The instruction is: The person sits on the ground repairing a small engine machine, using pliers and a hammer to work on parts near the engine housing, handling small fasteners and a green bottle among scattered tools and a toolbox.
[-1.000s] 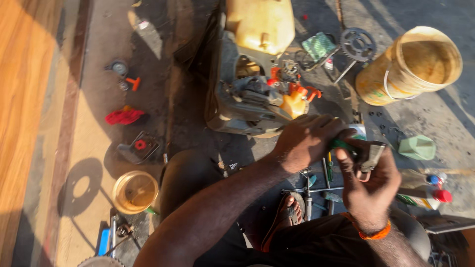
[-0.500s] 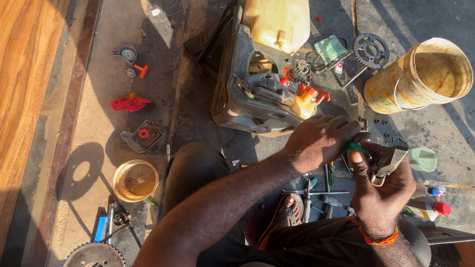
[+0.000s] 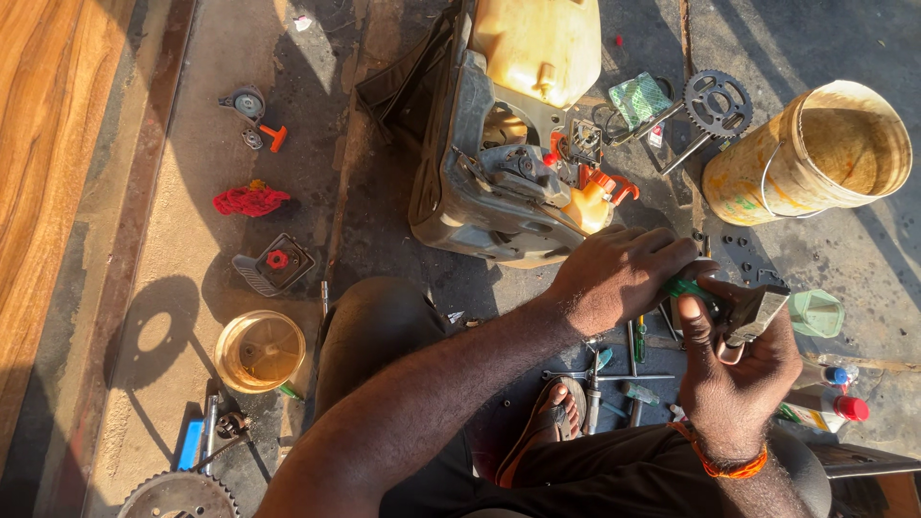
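Around: I see a bucket (image 3: 815,153), an engine (image 3: 508,163) and wrenches (image 3: 614,369).
Part: small metal part (image 3: 758,312) pinched in my right hand (image 3: 739,374) fingers.
Left hand (image 3: 619,273): closed on a green-handled tool (image 3: 686,288).

Strong, warm sunlight falls low from one side and gives hard, dark shadows. The concrete floor (image 3: 192,192) is bright at the left, while a large shadow covers the middle and the lower part. The plastic bucket (image 3: 811,153) glows yellow and its rim is almost overexposed. A ring-shaped shadow lies on the floor at the left. The picture is sharp, with slight bending at the edges.
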`<state>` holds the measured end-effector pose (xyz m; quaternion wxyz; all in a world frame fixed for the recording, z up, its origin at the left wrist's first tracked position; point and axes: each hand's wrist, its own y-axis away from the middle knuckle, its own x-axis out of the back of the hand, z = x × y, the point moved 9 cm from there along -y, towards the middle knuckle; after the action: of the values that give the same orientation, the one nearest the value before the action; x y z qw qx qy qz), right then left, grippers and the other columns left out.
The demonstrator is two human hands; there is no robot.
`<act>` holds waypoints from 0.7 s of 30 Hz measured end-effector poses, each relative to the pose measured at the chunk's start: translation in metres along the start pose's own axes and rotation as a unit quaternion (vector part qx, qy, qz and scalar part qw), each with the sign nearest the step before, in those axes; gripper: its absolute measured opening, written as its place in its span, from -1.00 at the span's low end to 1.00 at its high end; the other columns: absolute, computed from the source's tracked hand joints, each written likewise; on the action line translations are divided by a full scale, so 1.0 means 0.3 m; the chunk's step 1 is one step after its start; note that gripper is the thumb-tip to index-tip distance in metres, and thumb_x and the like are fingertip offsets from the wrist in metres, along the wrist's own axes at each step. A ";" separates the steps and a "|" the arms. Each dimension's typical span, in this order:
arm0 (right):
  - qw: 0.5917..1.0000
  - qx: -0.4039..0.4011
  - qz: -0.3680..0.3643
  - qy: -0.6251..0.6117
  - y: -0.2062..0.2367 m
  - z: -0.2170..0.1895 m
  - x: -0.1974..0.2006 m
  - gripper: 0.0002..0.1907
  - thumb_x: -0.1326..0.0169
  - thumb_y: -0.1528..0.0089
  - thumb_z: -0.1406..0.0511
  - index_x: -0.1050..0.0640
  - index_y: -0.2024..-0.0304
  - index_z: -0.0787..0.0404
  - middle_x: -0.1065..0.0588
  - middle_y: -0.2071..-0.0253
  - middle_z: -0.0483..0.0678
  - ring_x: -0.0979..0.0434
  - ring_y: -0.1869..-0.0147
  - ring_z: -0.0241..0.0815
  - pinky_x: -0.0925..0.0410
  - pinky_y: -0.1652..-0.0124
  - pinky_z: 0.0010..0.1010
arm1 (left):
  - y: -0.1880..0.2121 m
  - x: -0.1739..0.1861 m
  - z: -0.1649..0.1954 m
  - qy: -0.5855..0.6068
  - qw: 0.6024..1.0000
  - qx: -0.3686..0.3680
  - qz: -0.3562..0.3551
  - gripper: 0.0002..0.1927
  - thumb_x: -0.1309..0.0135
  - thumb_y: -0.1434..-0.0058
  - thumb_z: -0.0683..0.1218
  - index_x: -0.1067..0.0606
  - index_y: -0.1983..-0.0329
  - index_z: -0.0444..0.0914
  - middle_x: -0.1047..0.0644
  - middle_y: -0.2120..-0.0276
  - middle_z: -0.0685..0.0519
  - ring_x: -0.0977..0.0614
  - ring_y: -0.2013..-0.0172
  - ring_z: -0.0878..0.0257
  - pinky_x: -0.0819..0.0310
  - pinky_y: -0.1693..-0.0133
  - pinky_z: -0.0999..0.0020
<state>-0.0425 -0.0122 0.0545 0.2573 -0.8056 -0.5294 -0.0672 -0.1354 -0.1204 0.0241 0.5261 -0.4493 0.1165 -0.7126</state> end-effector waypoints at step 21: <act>0.968 -0.211 -0.040 -0.128 -0.012 0.138 0.007 -0.48 -0.24 -0.32 0.24 -0.45 -0.28 0.28 -0.48 0.30 0.00 -0.45 0.42 -0.18 -0.28 0.55 -0.41 | -0.014 0.035 0.013 -0.010 1.000 -0.001 0.026 -0.73 -0.08 -0.33 -0.05 -0.41 -0.05 -0.16 -0.59 0.21 0.06 -0.70 0.14 0.11 -0.59 0.10 0.18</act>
<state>-0.0516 0.0107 0.0210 0.0088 -0.8216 -0.5638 -0.0841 -0.1354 -0.1264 0.0344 0.5454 -0.4535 0.1233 -0.6940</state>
